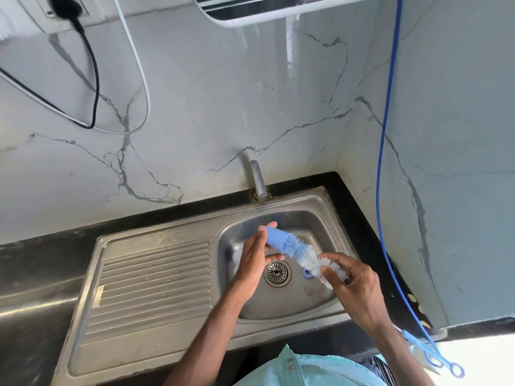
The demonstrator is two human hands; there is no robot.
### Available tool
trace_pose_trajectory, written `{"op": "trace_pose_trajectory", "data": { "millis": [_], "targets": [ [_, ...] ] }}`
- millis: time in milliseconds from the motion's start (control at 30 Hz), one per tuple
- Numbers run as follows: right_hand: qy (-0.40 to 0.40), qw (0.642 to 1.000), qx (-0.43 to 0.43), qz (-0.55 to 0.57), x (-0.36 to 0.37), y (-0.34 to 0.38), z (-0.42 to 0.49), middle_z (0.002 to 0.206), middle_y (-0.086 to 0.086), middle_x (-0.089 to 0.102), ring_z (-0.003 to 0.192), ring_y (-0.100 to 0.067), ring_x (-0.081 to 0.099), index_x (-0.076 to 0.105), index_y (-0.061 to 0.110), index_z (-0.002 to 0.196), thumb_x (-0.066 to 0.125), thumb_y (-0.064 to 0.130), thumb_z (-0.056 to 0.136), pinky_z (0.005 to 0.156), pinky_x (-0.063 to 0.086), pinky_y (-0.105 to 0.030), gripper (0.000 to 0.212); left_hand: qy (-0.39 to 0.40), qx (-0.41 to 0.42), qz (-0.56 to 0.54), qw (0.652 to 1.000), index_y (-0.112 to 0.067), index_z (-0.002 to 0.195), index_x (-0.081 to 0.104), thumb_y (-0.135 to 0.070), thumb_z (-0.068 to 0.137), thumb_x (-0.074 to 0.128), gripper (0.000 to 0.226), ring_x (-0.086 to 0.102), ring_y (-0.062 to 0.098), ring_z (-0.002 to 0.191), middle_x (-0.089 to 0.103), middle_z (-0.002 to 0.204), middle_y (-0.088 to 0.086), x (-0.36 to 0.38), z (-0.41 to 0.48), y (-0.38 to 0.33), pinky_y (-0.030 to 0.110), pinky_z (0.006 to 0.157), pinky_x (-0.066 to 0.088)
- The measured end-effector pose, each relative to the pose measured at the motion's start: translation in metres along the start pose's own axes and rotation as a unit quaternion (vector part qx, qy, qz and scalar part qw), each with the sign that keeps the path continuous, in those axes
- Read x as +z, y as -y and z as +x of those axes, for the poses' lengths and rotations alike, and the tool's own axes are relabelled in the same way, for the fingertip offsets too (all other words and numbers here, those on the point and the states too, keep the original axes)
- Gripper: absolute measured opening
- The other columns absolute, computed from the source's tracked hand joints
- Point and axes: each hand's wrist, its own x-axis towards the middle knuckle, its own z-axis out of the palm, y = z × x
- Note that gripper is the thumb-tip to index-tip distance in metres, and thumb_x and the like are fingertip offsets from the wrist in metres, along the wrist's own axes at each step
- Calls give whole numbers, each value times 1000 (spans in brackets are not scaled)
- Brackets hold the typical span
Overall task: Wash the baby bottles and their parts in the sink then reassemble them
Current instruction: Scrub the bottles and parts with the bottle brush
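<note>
Over the steel sink basin (312, 305), my left hand (255, 260) grips a blue baby bottle part (277, 238), a tube-shaped piece tilted up to the left. A blue-and-white bottle brush (305, 254) sticks out of its open end. My right hand (352, 282) holds the brush by its bristled lower stretch. A small blue ring (307, 273) lies on the basin floor beside the drain (277, 273). A pale, blurry part (237, 256) sits in the basin behind my left hand.
The tap (257, 178) rises at the back rim of the sink. A ribbed draining board (150, 285) lies to the left, on a black counter (36, 263). A blue hose (386, 162) hangs down the right wall. Blue tongs (434, 355) lie at the lower right.
</note>
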Motion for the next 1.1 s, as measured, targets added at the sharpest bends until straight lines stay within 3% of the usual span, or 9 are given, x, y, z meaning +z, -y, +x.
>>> {"op": "trace_pose_trajectory", "data": {
  "millis": [133,267,533,667,733,800,867,1000,1100],
  "targets": [
    [26,993,50,103,-2,-2,0,82,1,78,62,-14,67,79,27,109,76,13,93,59,54,-30,21,-8,37,22,999,-14,139,62,-27,109,49,36,68,11,87,73,121,8,4,-6,-3,27,75,58],
    [67,956,124,257,4,12,-7,72,-8,72,48,-1,57,76,9,112,68,2,96,43,38,-12,18,-105,115,24,987,-3,126,71,-16,99,68,30,67,12,73,78,109,12,9,-13,-12,26,65,57],
    [87,956,130,249,14,19,-3,71,-8,66,47,0,48,75,17,116,63,9,102,44,35,-13,20,-143,215,95,962,-9,128,72,-20,89,81,41,73,11,82,81,93,1,11,-25,-17,33,74,62],
    [77,993,-10,89,15,24,5,78,-1,75,62,-17,66,73,42,111,67,33,101,57,52,-35,15,-164,172,75,968,-11,129,72,-27,91,80,42,78,23,85,81,99,4,3,-19,-18,43,81,62],
    [58,994,-82,-44,17,20,7,87,8,70,63,-9,63,66,51,120,74,49,92,61,54,-31,30,-172,151,49,972,-8,128,72,-24,90,80,41,79,23,82,81,98,3,-1,-17,-21,39,80,62],
    [28,982,-123,-138,23,15,8,106,7,63,66,-10,63,58,40,142,77,53,87,62,52,-29,59,-180,154,46,970,-7,126,73,-23,90,80,40,79,23,80,81,96,4,-5,-16,-21,37,78,63],
    [-14,969,-168,-181,28,11,11,109,2,63,63,-16,64,58,26,146,68,53,92,54,48,-28,61,-186,154,47,969,-8,124,74,-25,89,81,40,79,23,79,81,95,5,-7,-14,-20,36,75,63],
    [-31,953,-197,-228,33,13,19,85,6,65,63,-20,69,68,30,114,36,57,107,50,52,-37,43,-176,123,20,976,-8,125,74,-23,90,80,39,79,28,83,80,96,6,-8,-9,-18,34,76,59],
    [-7,957,-133,-256,38,18,28,66,-1,67,58,-30,64,58,18,81,36,49,107,51,50,-40,46,-155,118,-1,981,-8,128,72,-19,92,78,38,77,29,94,80,102,6,-11,-7,-20,35,79,61]
  ]
}}
